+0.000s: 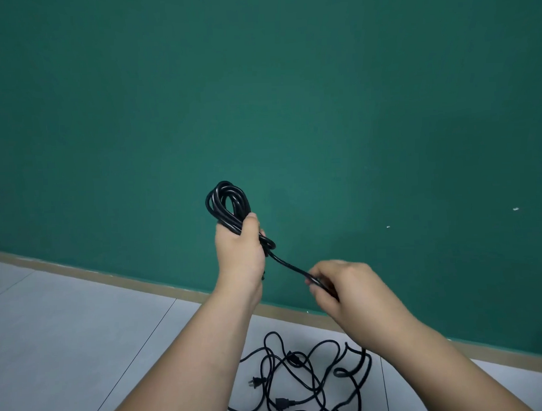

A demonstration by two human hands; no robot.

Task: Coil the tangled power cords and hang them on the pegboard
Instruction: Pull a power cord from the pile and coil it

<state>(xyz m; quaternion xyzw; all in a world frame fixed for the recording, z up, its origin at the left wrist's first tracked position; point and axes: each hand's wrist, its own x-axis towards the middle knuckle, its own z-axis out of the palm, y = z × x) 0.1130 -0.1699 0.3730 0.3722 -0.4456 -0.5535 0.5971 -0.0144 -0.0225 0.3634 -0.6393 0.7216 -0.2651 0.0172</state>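
the left hand (pixel 239 246) is raised at the centre of the frame, its fingers and thumb curled tight round a black coiled cord (pixel 225 204). the loops of the coil stand up above the fist, in front of the green wall (pixel 290 97), and a smaller bend of the same cord pokes out at the right side of the fist. from there a single straight run of cord (pixel 288 264) slants down to the right hand (pixel 349 285), which sits just right of centre and a little lower. the fingers of that hand are curled in and pinch the run. how the cord ends is hidden inside them. the two hands are near each other but apart, joined only by the cord.

at the bottom centre of the frame, between the two forearms, a tangle of black cords (pixel 303 379) lies loose on the pale tiled floor (pixel 68 320), looping over itself. a two-pronged plug (pixel 254 383) shows at the left edge of the tangle, and a blocky connector (pixel 282 403) lies lower, near the bottom edge. a tan baseboard (pixel 112 274) runs slantwise from the left edge down to the lower right, where wall meets floor. two small pale marks (pixel 515 209) dot the wall at the right.
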